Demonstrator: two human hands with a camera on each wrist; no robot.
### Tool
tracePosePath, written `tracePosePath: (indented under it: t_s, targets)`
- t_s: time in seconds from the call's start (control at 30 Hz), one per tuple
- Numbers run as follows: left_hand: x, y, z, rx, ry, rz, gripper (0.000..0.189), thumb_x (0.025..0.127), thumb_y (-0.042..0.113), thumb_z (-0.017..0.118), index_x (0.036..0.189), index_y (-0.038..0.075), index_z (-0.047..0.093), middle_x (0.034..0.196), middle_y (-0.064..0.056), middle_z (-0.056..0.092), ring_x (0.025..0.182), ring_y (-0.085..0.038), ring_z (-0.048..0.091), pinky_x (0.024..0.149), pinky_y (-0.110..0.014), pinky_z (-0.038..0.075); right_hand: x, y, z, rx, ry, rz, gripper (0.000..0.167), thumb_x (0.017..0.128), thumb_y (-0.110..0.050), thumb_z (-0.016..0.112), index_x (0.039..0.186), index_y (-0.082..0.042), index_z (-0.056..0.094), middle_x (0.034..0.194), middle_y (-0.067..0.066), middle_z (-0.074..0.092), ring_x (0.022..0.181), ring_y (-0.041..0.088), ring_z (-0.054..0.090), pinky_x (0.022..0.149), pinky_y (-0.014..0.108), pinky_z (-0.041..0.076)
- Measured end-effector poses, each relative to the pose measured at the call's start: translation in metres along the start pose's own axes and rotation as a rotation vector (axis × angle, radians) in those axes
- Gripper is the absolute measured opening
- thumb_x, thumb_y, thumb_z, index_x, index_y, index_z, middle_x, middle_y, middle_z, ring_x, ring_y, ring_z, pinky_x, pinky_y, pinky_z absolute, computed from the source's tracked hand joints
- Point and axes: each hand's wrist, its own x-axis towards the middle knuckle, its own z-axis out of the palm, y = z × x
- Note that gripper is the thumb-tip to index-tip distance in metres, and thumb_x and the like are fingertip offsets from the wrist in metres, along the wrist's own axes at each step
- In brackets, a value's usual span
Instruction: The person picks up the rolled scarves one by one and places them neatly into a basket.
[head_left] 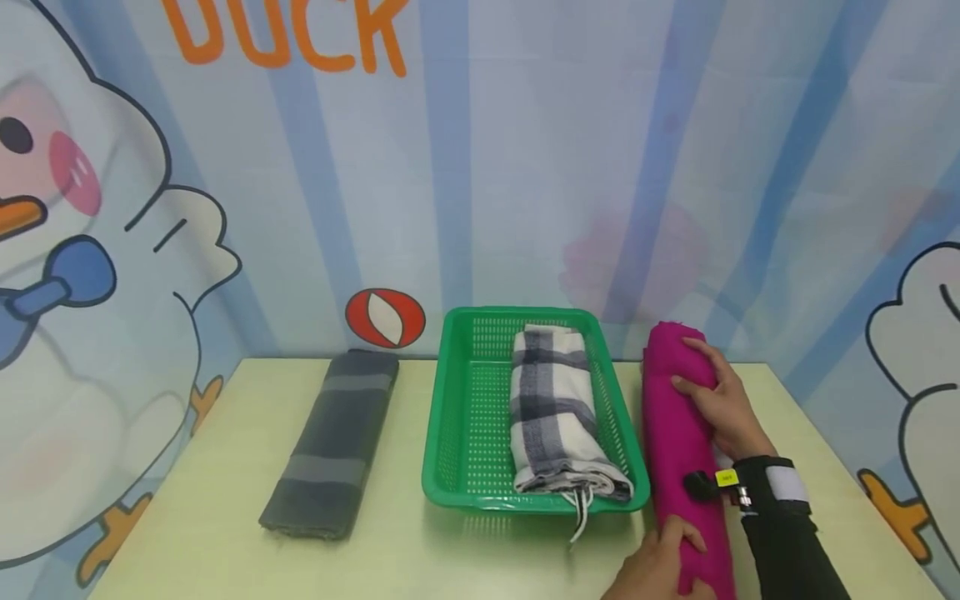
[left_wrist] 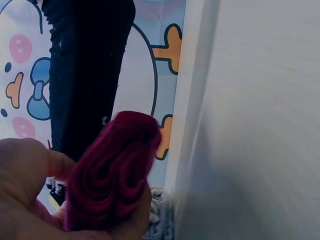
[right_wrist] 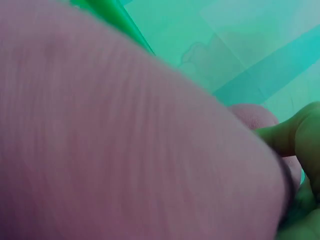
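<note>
A long magenta cloth roll lies lengthwise at the right of the table. My right hand grips its far part, with thumb and fingers spread over the top. Lower down, my left hand holds the near end. Spiral folds of that end of the cloth roll show between thumb and fingers in the left wrist view. In the right wrist view the cloth roll fills most of the picture, and fingers of my right hand curl at its edge.
Left of the roll stands a green plastic basket holding a folded black-and-white checked cloth, its tassels over the near rim. A folded dark grey striped cloth lies farther left on the pale table. A cartoon-printed backdrop hangs behind.
</note>
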Motion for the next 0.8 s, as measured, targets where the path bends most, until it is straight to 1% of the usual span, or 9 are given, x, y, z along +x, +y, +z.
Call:
tracePosePath:
  t_s: [0.07, 0.13, 0.2, 0.33, 0.47, 0.57, 0.67, 0.7, 0.8]
  targets:
    - [0.000, 0.002, -0.003, -0.021, -0.016, -0.038, 0.032, 0.080, 0.022, 0.062, 0.105, 0.037, 0.048, 0.081, 0.007, 0.042, 0.063, -0.010, 0.042, 0.059, -0.022, 0.035, 0.000, 0.000, -0.001, 0.024, -0.008, -0.014, 0.067, 0.102, -0.023, 0.056, 0.157, -0.039, 0.022, 0.161, 0.025, 0.015, 0.137, 0.042, 0.033, 0.078, 0.021, 0.050]
    - [-0.001, 0.004, -0.007, -0.031, -0.014, -0.045, 0.031, 0.080, 0.024, 0.062, 0.104, 0.039, 0.050, 0.084, 0.007, 0.044, 0.064, -0.009, 0.043, 0.060, -0.022, 0.036, 0.000, -0.001, -0.002, 0.051, -0.013, -0.018, 0.066, 0.102, -0.024, 0.057, 0.156, -0.041, 0.023, 0.161, 0.023, 0.013, 0.136, 0.040, 0.032, 0.077, 0.017, 0.050]
    - [-0.002, 0.006, -0.010, -0.036, -0.009, -0.036, 0.029, 0.080, 0.025, 0.061, 0.104, 0.039, 0.052, 0.087, 0.007, 0.046, 0.066, -0.008, 0.044, 0.061, -0.022, 0.037, -0.001, -0.002, -0.003, 0.083, -0.010, -0.012, 0.066, 0.101, -0.025, 0.058, 0.155, -0.043, 0.025, 0.161, 0.021, 0.012, 0.136, 0.040, 0.030, 0.077, 0.015, 0.050]
    - [-0.003, 0.010, -0.013, -0.009, 0.030, 0.006, 0.028, 0.081, 0.027, 0.059, 0.105, 0.040, 0.055, 0.092, 0.007, 0.047, 0.068, -0.007, 0.043, 0.062, -0.023, 0.037, 0.001, 0.000, -0.003, 0.135, 0.001, -0.001, 0.067, 0.100, -0.026, 0.061, 0.155, -0.043, 0.027, 0.161, 0.017, 0.010, 0.138, 0.038, 0.026, 0.079, 0.011, 0.048]
    - [-0.004, 0.015, -0.010, 0.009, 0.068, 0.006, 0.026, 0.081, 0.028, 0.058, 0.103, 0.042, 0.058, 0.090, 0.006, 0.047, 0.064, -0.009, 0.044, 0.059, -0.023, 0.036, 0.001, 0.005, -0.005, 0.188, -0.003, 0.008, 0.068, 0.098, -0.028, 0.063, 0.154, -0.043, 0.027, 0.162, 0.013, 0.010, 0.137, 0.033, 0.028, 0.080, 0.010, 0.048]
    - [-0.004, 0.017, -0.006, 0.032, 0.083, -0.025, 0.026, 0.081, 0.028, 0.059, 0.102, 0.044, 0.059, 0.089, 0.006, 0.047, 0.061, -0.013, 0.045, 0.057, -0.024, 0.036, -0.002, 0.011, -0.008, 0.275, -0.004, 0.023, 0.069, 0.098, -0.026, 0.064, 0.154, -0.043, 0.028, 0.160, 0.008, 0.013, 0.130, 0.021, 0.033, 0.081, 0.010, 0.049]
    - [-0.004, 0.018, -0.003, 0.069, 0.096, -0.071, 0.027, 0.081, 0.027, 0.061, 0.100, 0.046, 0.060, 0.089, 0.006, 0.047, 0.060, -0.017, 0.047, 0.057, -0.025, 0.036, -0.006, 0.016, -0.010, 0.362, 0.003, 0.026, 0.069, 0.098, -0.023, 0.064, 0.155, -0.041, 0.029, 0.159, 0.002, 0.014, 0.123, 0.010, 0.035, 0.081, 0.010, 0.050]
    - [-0.004, 0.018, -0.003, 0.077, 0.095, -0.088, 0.027, 0.081, 0.026, 0.062, 0.099, 0.046, 0.060, 0.089, 0.005, 0.046, 0.060, -0.019, 0.047, 0.057, -0.026, 0.037, -0.007, 0.018, -0.011, 0.386, 0.006, 0.024, 0.069, 0.098, -0.022, 0.063, 0.155, -0.040, 0.029, 0.158, 0.000, 0.015, 0.120, 0.007, 0.036, 0.081, 0.011, 0.050]
    - [-0.001, 0.017, -0.004, 0.099, 0.099, -0.111, 0.025, 0.082, 0.027, 0.065, 0.098, 0.046, 0.060, 0.089, 0.006, 0.046, 0.059, -0.019, 0.047, 0.057, -0.025, 0.037, -0.007, 0.021, -0.012, 0.442, 0.008, 0.015, 0.068, 0.099, -0.020, 0.062, 0.155, -0.040, 0.029, 0.156, -0.004, 0.017, 0.118, 0.004, 0.037, 0.081, 0.012, 0.052]
